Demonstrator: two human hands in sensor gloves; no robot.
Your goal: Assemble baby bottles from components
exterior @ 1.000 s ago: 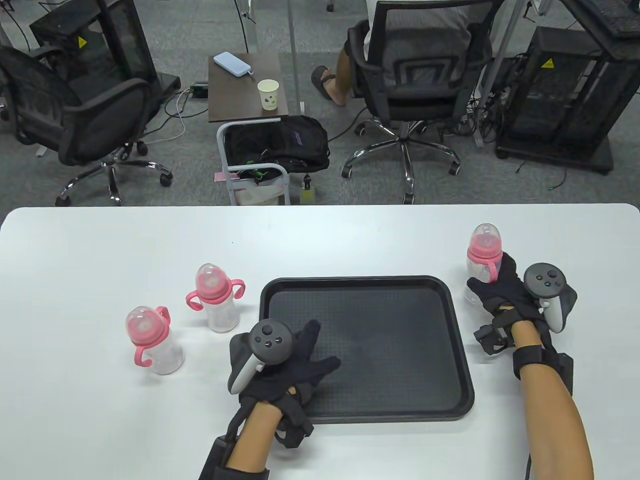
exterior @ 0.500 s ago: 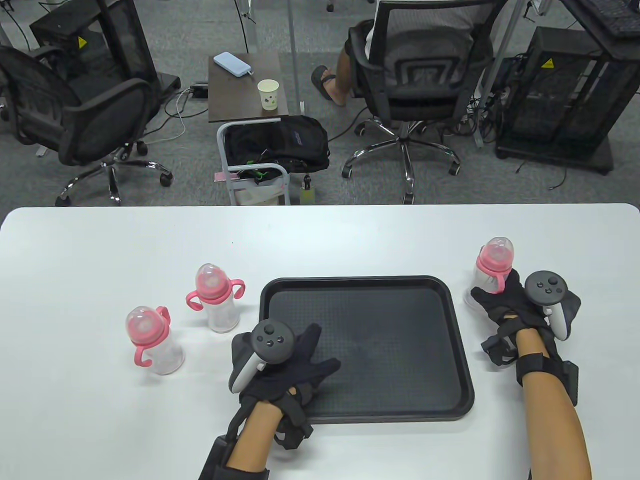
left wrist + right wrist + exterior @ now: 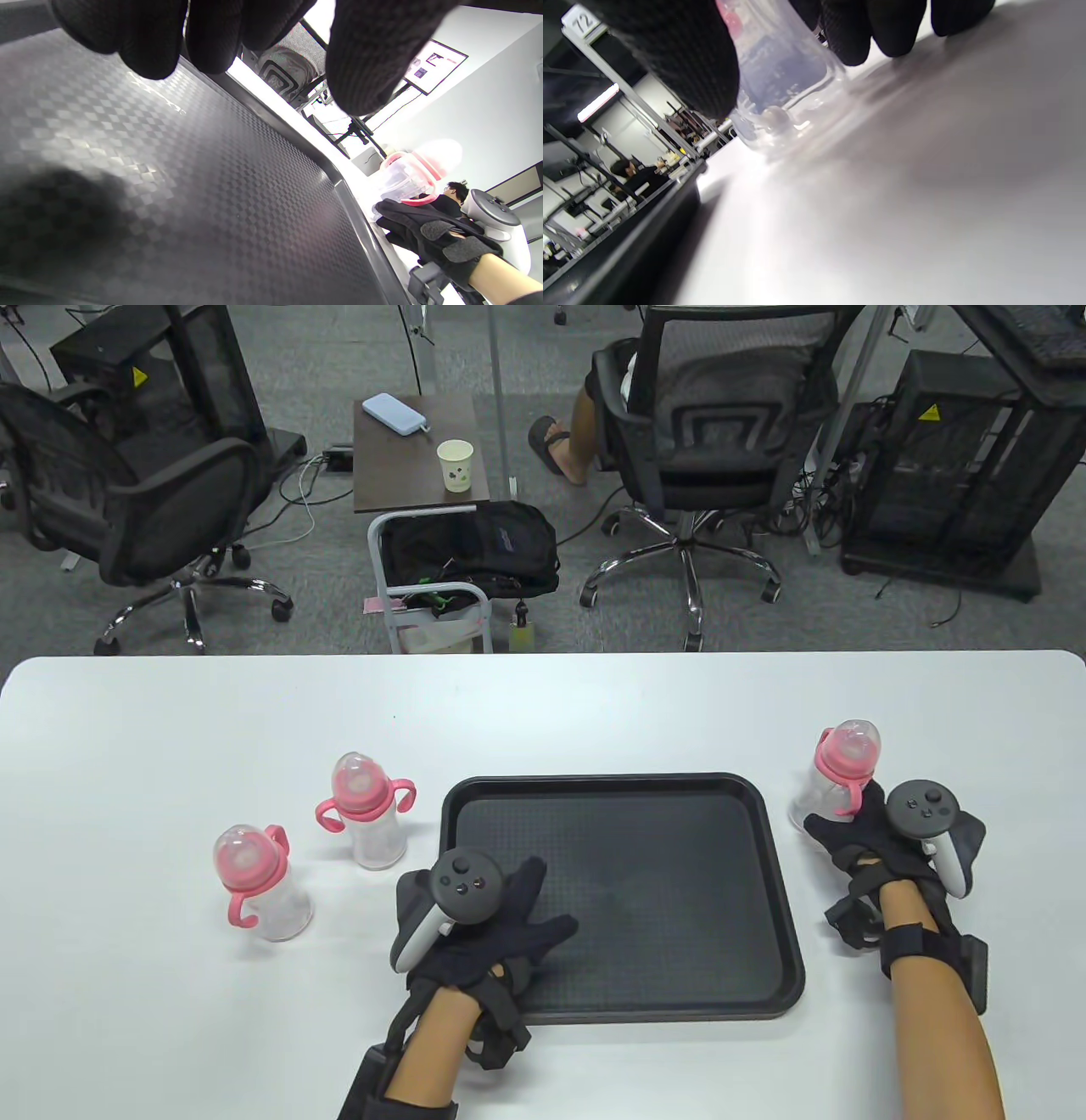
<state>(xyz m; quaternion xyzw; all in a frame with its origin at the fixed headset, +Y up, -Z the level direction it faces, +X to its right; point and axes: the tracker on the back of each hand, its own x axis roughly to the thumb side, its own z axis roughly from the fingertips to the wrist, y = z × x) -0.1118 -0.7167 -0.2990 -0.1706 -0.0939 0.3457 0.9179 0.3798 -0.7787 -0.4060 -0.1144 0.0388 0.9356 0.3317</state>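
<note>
Three assembled baby bottles with clear bodies, pink collars and clear caps are in the table view. My right hand (image 3: 840, 819) grips the lower body of one bottle (image 3: 838, 770) to the right of the black tray (image 3: 679, 916). That bottle stands with its base on the white table in the right wrist view (image 3: 785, 89), between thumb and fingers (image 3: 857, 38). It also shows in the left wrist view (image 3: 409, 176). My left hand (image 3: 522, 912) rests flat and spread on the tray's front left part, holding nothing. Its fingers (image 3: 365, 63) hang over the tray floor (image 3: 191, 190).
Two more bottles stand left of the tray, one near its far left corner (image 3: 366, 814) and one farther left and nearer (image 3: 254, 886). The tray holds only my left hand. Office chairs, a small side table and a seated person are beyond the table's far edge.
My right hand has brought its bottle down and a little to the right, from raised to standing on the table. My left hand has stayed in place.
</note>
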